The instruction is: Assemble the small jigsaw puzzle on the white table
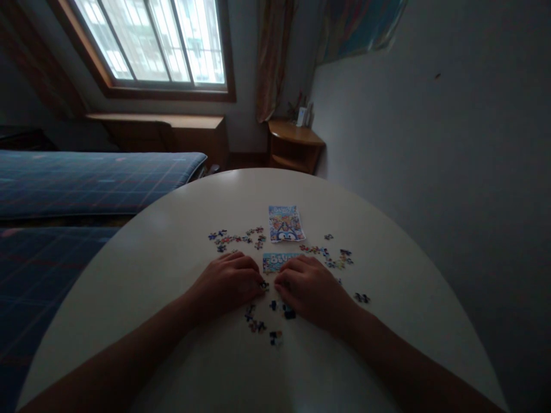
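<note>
My left hand [231,277] rests on the table with its fingers curled together, the tips closed on a small dark puzzle piece [264,285]. Opposite it, my right hand [313,288] has its fingers bent and thumb drawn in; whatever they may hold is hidden. Just beyond the fingertips lies a joined strip of puzzle [272,263] with white lettering on blue, partly covered by the right hand. Dark loose pieces [274,306] lie between my hands, and another dark piece [289,312] sits beside the right palm. Nearer me are more pieces [257,326] and a black-and-white one [275,338].
A picture sheet with a penguin [286,225] lies beyond the strip. Loose pieces spread to the left [236,238] and right [334,261], with a few farther right [362,297]. The round white table [181,355] stands near a plaid bed [99,180] and a wall [408,143].
</note>
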`<state>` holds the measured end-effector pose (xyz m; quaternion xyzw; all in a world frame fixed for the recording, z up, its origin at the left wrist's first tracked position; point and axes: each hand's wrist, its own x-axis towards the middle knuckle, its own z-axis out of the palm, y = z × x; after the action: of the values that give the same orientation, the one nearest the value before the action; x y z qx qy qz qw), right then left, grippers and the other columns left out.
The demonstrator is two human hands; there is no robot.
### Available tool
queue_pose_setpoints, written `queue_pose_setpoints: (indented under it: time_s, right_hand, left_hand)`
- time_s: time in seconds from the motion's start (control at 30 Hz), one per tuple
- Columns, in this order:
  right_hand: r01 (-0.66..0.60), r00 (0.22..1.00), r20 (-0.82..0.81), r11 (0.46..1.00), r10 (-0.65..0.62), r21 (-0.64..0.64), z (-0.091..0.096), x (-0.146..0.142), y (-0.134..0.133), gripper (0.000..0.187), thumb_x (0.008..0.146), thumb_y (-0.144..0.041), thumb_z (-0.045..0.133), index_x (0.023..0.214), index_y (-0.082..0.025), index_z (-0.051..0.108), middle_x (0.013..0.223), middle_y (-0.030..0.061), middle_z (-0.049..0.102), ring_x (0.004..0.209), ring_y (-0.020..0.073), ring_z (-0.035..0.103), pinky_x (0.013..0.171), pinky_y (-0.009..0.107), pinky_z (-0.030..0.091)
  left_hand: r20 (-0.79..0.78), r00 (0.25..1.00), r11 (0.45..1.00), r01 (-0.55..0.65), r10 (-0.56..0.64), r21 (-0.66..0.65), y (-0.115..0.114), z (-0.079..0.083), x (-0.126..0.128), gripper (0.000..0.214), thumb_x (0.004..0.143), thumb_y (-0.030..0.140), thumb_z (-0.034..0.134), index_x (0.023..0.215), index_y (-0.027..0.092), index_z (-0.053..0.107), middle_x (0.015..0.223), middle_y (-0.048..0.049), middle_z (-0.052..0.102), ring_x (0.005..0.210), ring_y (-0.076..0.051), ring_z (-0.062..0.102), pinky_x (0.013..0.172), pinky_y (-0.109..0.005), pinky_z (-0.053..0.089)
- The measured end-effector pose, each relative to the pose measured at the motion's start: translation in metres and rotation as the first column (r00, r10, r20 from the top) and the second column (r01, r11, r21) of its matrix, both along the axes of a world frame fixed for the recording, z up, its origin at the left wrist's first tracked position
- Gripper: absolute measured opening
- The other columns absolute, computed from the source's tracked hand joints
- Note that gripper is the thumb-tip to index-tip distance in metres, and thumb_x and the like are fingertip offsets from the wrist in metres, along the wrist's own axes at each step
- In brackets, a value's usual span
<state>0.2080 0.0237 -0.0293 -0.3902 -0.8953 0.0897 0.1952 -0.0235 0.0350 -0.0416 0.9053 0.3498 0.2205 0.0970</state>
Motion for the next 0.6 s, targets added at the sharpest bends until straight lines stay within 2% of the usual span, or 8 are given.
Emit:
queue_pose_setpoints:
  time_s: [0.27, 0.4, 0.5, 0.6]
  right_hand:
    - [-0.004, 1.000, -0.005, 1.000, 0.004, -0.014, 0.000, -0.001, -0.001, 0.008, 0.089, -0.024, 0.064, 0.088, -0.019, 0.071, 0.093, 0.0047, 0.070, 0.092, 0.0195, 0.060, 0.090, 0.037, 0.044]
    - [-0.017, 0.999, -0.029, 1.000, 0.017, -0.004, -0.002, -0.002, -0.002, 0.013, 0.088, -0.028, 0.066, 0.099, -0.023, 0.072, 0.096, 0.0043, 0.071, 0.095, 0.0207, 0.060, 0.091, 0.039, 0.042]
    - [-0.035, 0.999, -0.032, 0.999, 0.034, -0.020, -0.001, -0.001, -0.001, 0.013, 0.088, -0.030, 0.068, 0.099, -0.025, 0.073, 0.095, 0.0032, 0.070, 0.093, 0.0200, 0.061, 0.090, 0.038, 0.042]
    - [-0.055, 0.998, -0.025, 0.998, 0.055, -0.013, 0.000, 0.001, 0.000, 0.008, 0.088, -0.028, 0.068, 0.092, -0.026, 0.074, 0.093, 0.0019, 0.070, 0.091, 0.0186, 0.061, 0.089, 0.037, 0.042]
  left_hand:
    - [0.006, 1.000, 1.000, 0.005, -0.005, 0.019, 0.002, -0.004, 0.002, 0.007, 0.089, 0.032, 0.069, 0.091, 0.026, 0.073, 0.091, 0.0003, 0.070, 0.083, -0.016, 0.062, 0.079, -0.031, 0.049]
    - [0.006, 1.000, 0.999, 0.001, -0.001, 0.036, 0.004, -0.002, -0.003, 0.009, 0.089, 0.033, 0.068, 0.094, 0.028, 0.073, 0.092, 0.0002, 0.071, 0.084, -0.017, 0.063, 0.080, -0.032, 0.050]
    - [0.022, 0.998, 0.996, -0.054, 0.053, 0.073, 0.009, 0.003, -0.017, 0.012, 0.092, 0.033, 0.063, 0.093, 0.026, 0.073, 0.094, -0.0011, 0.071, 0.089, -0.018, 0.064, 0.086, -0.033, 0.051]
    - [0.008, 0.984, 0.979, -0.176, 0.176, 0.098, 0.016, 0.007, -0.036, 0.015, 0.091, 0.037, 0.063, 0.094, 0.024, 0.071, 0.099, -0.0033, 0.070, 0.098, -0.021, 0.063, 0.086, -0.036, 0.052]
